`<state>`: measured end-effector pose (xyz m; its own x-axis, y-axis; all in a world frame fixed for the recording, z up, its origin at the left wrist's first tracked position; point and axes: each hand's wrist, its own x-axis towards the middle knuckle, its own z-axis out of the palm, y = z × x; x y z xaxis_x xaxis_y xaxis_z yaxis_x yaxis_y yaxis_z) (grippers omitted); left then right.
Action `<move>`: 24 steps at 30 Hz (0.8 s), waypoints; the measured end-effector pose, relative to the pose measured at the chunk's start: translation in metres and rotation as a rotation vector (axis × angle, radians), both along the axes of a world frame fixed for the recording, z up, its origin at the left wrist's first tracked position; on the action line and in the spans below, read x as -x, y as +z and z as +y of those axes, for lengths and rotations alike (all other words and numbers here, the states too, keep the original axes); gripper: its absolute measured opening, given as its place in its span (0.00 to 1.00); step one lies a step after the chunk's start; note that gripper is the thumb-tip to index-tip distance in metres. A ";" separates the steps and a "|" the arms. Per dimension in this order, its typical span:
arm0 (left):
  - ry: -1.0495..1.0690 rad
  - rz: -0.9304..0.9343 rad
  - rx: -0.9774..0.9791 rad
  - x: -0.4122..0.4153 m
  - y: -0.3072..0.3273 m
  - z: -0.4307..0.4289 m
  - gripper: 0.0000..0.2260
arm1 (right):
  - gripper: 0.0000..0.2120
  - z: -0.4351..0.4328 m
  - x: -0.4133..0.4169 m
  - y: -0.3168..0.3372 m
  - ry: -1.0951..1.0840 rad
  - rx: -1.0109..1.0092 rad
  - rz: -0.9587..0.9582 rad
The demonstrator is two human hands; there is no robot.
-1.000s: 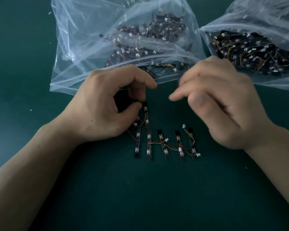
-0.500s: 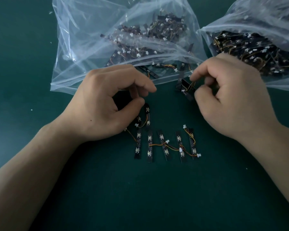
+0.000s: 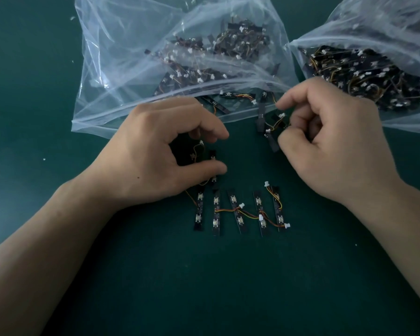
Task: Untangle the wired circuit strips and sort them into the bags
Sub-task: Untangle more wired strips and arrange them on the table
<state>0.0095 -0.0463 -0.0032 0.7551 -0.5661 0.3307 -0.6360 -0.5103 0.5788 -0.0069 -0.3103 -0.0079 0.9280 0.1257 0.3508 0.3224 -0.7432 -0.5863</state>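
Observation:
Several black circuit strips [image 3: 239, 212] with orange and yellow wires and white plugs lie in a row on the green table. My left hand [image 3: 155, 158] curls over a small tangle of strips [image 3: 199, 154] at the row's left end, thumb and fingers pinching it. My right hand [image 3: 330, 141] pinches the wires of another tangle of strips [image 3: 268, 124] that hangs just in front of the left bag's mouth. The clear left bag [image 3: 131, 69] and clear right bag [image 3: 349, 32] each hold a heap of strips.
The table [image 3: 204, 287] is dark green, with bare surface in front of the row and to the far left. A few loose strips [image 3: 235, 95] lie at the left bag's opening. Small white specks dot the table.
My right hand moved up and right to the left bag's mouth and took hold of a tangle of strips there. My left hand stayed in place over its own tangle.

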 end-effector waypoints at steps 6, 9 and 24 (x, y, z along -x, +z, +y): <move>0.006 -0.005 0.013 -0.001 0.000 0.000 0.13 | 0.10 -0.002 0.003 0.001 0.145 -0.073 -0.098; 0.009 0.004 0.033 -0.001 0.000 0.000 0.10 | 0.09 0.003 0.006 -0.001 0.292 0.049 -0.169; 0.032 -0.001 0.035 0.000 -0.001 -0.001 0.11 | 0.14 0.003 0.002 -0.004 0.275 0.094 -0.136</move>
